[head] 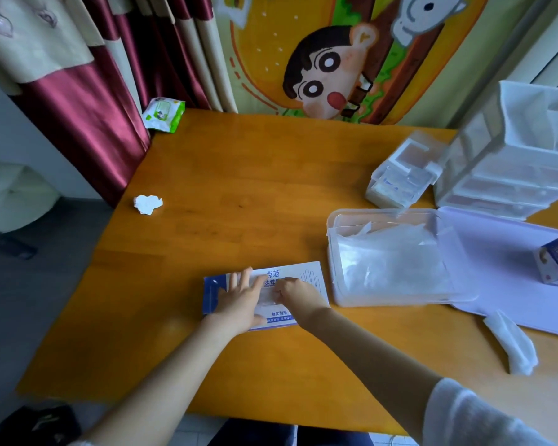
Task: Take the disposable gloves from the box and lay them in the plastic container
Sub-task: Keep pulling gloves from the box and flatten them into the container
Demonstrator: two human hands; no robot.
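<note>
Risks first: right hand (298, 292) has its fingers curled and pinches the clear film (266, 299) at the slot in the top of the box (306, 276). That film looks thin, slick and clingy, so one tug likely drags out a clump instead of one glove, or tears it on the card edge.

Meanwhile left hand (239, 300) lies flat, fingers straight and slightly spread, pressing the box's left half onto the desk (239, 188). If that pressure eases, the light card box probably slides on the smooth varnished wood or lifts with the pull.

The container (380, 214) sits just right of the box, lid (496, 268) folded open on the far side from the box. Walls are clear rigid plastic with rounded corners. The gloves (393, 255) in it lie as a loose crinkled heap. Springy film may puff back up or cling to the hand and follow it out.

The box is flat and rectangular, with glossy blue-and-white print. Crumpled tissue (148, 204) sits up-left of the box, well apart, no factor.
</note>
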